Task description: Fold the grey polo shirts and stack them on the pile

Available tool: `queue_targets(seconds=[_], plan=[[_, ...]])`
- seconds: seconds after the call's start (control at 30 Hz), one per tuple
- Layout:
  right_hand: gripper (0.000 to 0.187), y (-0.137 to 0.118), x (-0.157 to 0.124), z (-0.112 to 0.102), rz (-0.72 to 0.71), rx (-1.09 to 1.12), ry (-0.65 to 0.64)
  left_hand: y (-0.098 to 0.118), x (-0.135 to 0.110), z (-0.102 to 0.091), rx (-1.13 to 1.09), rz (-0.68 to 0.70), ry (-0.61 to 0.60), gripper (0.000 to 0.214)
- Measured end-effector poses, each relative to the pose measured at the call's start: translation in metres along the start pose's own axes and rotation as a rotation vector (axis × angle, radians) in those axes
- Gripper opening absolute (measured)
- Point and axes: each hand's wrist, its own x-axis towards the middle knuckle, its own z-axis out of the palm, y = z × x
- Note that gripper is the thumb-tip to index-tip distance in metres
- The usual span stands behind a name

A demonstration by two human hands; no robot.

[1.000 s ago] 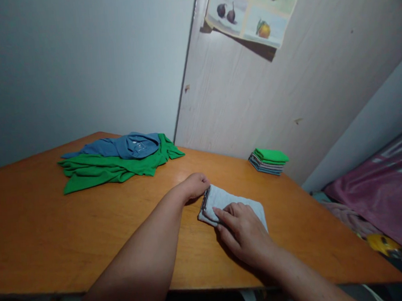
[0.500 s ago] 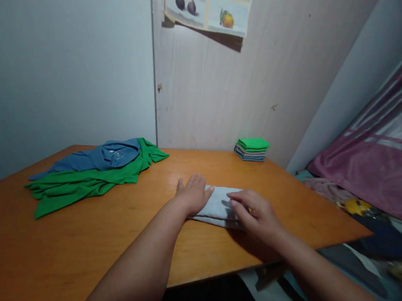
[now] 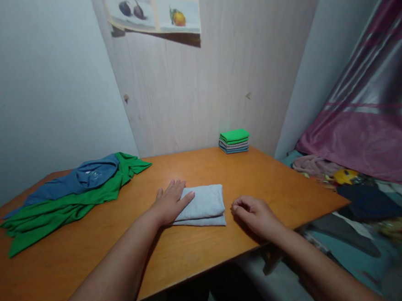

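Right hand — now beyond cloth edge

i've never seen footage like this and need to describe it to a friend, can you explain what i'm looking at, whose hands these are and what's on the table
There is no machine here: these are a person's two bare hands, seen by a camera worn on that person's head, looking forward and down.

The left hand lies flat, fingers spread, over the left end of a folded pale grey cloth. The right hand is loosely curled just right of the cloth, apart from it; nothing shows in it, though its inside is partly hidden.

Also on the wooden table are a crumpled blue garment on a green one at the left, and a neat folded stack, bright green on top, at the back right.
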Motion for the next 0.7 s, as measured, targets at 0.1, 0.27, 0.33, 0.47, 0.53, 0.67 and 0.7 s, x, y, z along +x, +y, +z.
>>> queue_targets(seconds=[0.1, 0.27, 0.33, 0.47, 0.53, 0.67, 0.7], plan=[[0.015, -0.002, 0.001, 0.003, -0.024, -0.026, -0.029, -0.002, -0.003, -0.002, 0.024, 0.026, -0.012, 0.090], [0.013, -0.008, 0.001, 0.005, -0.065, -0.076, -0.038, -0.001, -0.005, -0.006, 0.130, 0.035, 0.054, 0.086], [0.015, -0.010, 0.001, 0.006, -0.074, -0.078, -0.044, 0.002, -0.007, -0.009, 0.191, 0.066, 0.121, 0.080], [0.024, -0.013, 0.000, 0.007, -0.091, -0.042, -0.054, 0.012, -0.019, -0.012, 0.222, 0.219, 0.216, 0.064], [0.030, -0.014, 0.002, 0.009, -0.118, -0.006, -0.058, 0.018, -0.028, -0.011, 0.209, 0.290, 0.203, 0.065], [0.031, -0.017, 0.008, 0.014, -0.162, 0.055, -0.069, 0.025, -0.042, -0.005, 0.222, 0.358, 0.199, 0.077], [0.028, -0.018, 0.010, 0.014, -0.165, 0.064, -0.065, 0.025, -0.044, -0.004, 0.226, 0.363, 0.208, 0.081]])
